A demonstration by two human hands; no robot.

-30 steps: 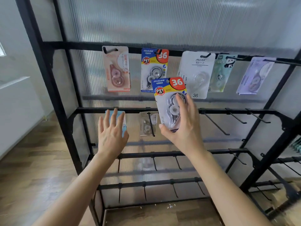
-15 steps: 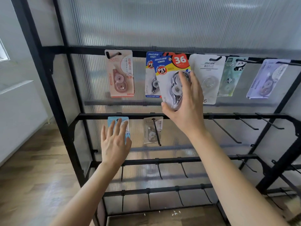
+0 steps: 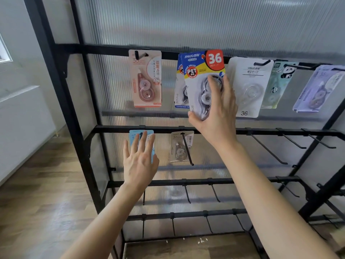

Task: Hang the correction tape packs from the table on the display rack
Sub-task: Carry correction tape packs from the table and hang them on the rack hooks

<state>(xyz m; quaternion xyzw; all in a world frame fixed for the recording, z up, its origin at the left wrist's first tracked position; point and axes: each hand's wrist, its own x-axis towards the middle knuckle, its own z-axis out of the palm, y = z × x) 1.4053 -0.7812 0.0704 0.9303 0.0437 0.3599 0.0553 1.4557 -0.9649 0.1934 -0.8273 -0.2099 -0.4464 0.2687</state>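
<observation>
Since half a second ago the right hand (image 3: 214, 116) has carried the blue and yellow pack (image 3: 199, 71) a little higher, so its red corner with the white 36 now overlaps the top rail (image 3: 104, 50). This hand grips the pack from the front. The thumb is hooked under the lower left edge and the fingers are curled over the clear blister, through which a grey tape roller shows. The card reads JINUO, with a red PET badge on a yellow band.

Lower and to the left, the left hand (image 3: 139, 163) lies flat with straight, spread fingers over a light blue pack (image 3: 133, 136) hanging from the second rail (image 3: 115, 128). I cannot tell whether it touches the pack.

Just beside that pack hangs a small clear pack (image 3: 178, 146) with a long black hook (image 3: 187, 150) running in front of it. Bare hooks (image 3: 268, 148) stick out further right.

Directly behind the held pack hangs a matching blue pack (image 3: 180, 85), mostly covered, and its hook is hidden. On the same rail are a pink pack (image 3: 147, 79) to the left, then a white pack (image 3: 250, 85), a panda pack (image 3: 278, 85) and a lilac pack (image 3: 317, 88) to the right.

Behind the rack (image 3: 78, 131) stands a ribbed panel (image 3: 186, 21), and a wooden floor (image 3: 37, 202) lies at the left.
</observation>
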